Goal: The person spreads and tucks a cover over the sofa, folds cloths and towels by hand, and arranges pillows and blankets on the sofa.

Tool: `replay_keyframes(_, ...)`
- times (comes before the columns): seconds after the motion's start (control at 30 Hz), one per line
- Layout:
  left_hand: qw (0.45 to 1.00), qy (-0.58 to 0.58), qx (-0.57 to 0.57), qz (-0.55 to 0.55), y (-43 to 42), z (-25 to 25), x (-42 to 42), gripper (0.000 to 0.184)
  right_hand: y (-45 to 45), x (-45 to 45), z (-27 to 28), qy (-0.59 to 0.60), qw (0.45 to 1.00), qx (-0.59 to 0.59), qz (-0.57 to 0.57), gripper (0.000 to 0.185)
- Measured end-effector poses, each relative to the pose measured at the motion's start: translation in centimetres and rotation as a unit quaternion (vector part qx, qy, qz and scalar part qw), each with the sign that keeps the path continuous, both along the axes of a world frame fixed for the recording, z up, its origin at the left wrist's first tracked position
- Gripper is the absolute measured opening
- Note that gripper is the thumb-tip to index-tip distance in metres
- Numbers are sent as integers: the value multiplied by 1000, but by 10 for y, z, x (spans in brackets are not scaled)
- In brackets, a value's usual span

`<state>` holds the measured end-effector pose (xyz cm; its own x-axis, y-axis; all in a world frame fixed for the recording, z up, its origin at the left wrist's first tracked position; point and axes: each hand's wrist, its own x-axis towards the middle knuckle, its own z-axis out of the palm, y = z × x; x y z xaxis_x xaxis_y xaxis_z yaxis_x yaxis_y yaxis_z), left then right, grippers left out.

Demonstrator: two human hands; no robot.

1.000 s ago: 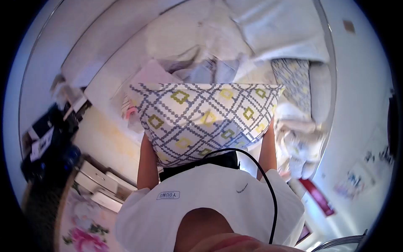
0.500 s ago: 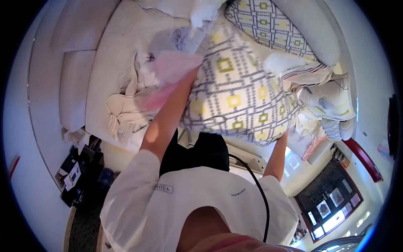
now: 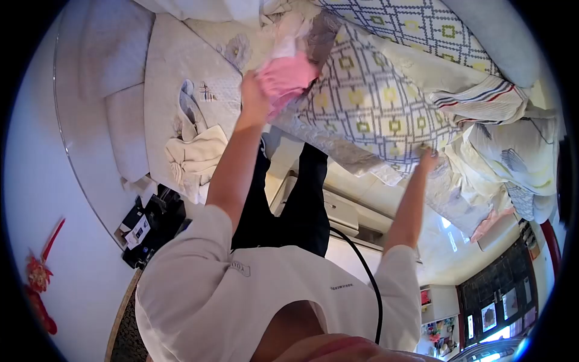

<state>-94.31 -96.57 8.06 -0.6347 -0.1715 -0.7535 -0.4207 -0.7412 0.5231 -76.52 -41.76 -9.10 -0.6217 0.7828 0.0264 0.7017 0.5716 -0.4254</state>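
My left hand [image 3: 256, 96] grips a bunched pink cloth [image 3: 289, 79] above the sofa seat; whether it is a garment I cannot tell. A patterned cushion [image 3: 371, 99], white with grey lattice lines and yellow-green squares, lies tilted over the seat's right part. At its lower right edge my right hand [image 3: 428, 158] is closed on the fabric, with the fingertips partly hidden. Left of my left forearm, a cream garment [image 3: 196, 154] lies crumpled on the beige sofa seat [image 3: 172, 72].
Another cushion of the same pattern [image 3: 416, 27] leans against the backrest. A striped cloth [image 3: 485, 99] and rumpled pale bedding [image 3: 512, 151] lie at the right. Black equipment [image 3: 154, 223] stands left of my legs. A black cable [image 3: 365, 265] runs down my shirt.
The patterned cushion has moved right and down onto the seat. My left hand, hidden behind it before, now shows to its left with the pink cloth. The view has shifted.
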Motion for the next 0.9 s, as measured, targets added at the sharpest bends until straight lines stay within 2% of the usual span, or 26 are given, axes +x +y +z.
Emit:
replay_keyframes(0.03, 998, 46, 38, 24, -20, 3, 10, 45, -24, 2, -6, 56, 997, 58, 22, 43)
replay_keyframes(0.07, 997, 70, 35, 17, -35, 16, 22, 42, -97, -20, 45, 40, 992, -119, -28, 36)
replay_keyframes(0.1, 995, 93, 31, 7, -41, 35, 31, 40, -122, -12, 22, 57, 989, -60, 121, 31)
replay_keyframes(0.17, 994, 89, 59, -14, -30, 73, 53, 41, -239, -23, 52, 133, 937, -300, 118, 34)
replay_keyframes(0.2, 989, 110, 82, -55, -15, 90, 64, 37, -292, -30, 75, 144, 884, -429, 118, 37)
replay_keyframes(0.23, 981, 134, 104, -95, -7, 105, 73, 32, -334, -41, 108, 147, 806, -560, 121, 40)
replay_keyframes(0.27, 964, 73, 144, -213, -3, 116, 87, 25, -369, -53, 143, 161, 710, -675, 119, 43)
replay_keyframes(0.3, 924, 24, 180, -337, 1, 127, 101, 19, -390, -65, 178, 179, 606, -767, 111, 46)
replay_keyframes(0.33, 905, 136, 45, -400, 20, 122, 124, 19, -400, -74, 206, 186, 504, -839, 83, 49)
replay_keyframes(0.37, 855, 243, -95, -448, 31, 116, 142, 20, -405, -84, 232, 177, 424, -887, 35, 52)
replay_keyframes(0.43, 815, 311, -177, -457, 27, 149, 145, 22, -386, -98, 256, 111, 347, -928, -77, 51)
replay_keyframes(0.47, 787, 298, -207, -499, 23, 156, 143, 23, -367, -98, 262, 131, 474, -870, -38, 51)
replay_keyframes(0.53, 786, 313, -210, -491, 25, 147, 138, 23, -314, -99, 264, 155, 694, -702, 48, 51)
replay_keyframes(0.6, 770, 362, -261, -455, 38, 128, 127, 25, -244, -106, 259, 158, 847, -488, 141, 51)
replay_keyframes(0.63, 762, 342, -272, -477, 56, 113, 121, 24, -189, -102, 233, 218, 720, -658, -18, 50)
replay_keyframes(0.67, 756, 314, -289, -497, 72, 101, 112, 24, -192, -112, 259, 208, 692, -691, -29, 52)
replay_keyframes(0.7, 753, 350, -344, -439, 84, 94, 98, 24, -192, -118, 287, 196, 661, -723, -44, 55)
replay_keyframes(0.77, 719, 398, -471, -321, 106, 71, 74, 25, -153, -112, 248, 214, 658, -721, -31, 61)
replay_keyframes(0.8, 686, 415, -537, -262, 119, 54, 65, 25, -115, -100, 208, 236, 622, -743, -68, 54)
replay_keyframes(0.83, 688, 396, -550, -259, 125, 27, 68, 25, -71, -77, 143, 230, 626, -738, -107, 49)
replay_keyframes(0.87, 684, 300, -576, -333, 134, -5, 79, 26, -43, -64, 97, 222, 632, -728, -146, 44)
replay_keyframes(0.9, 671, 199, -592, -401, 133, -24, 81, 27, -71, -51, 88, 204, 730, -585, -289, 38)
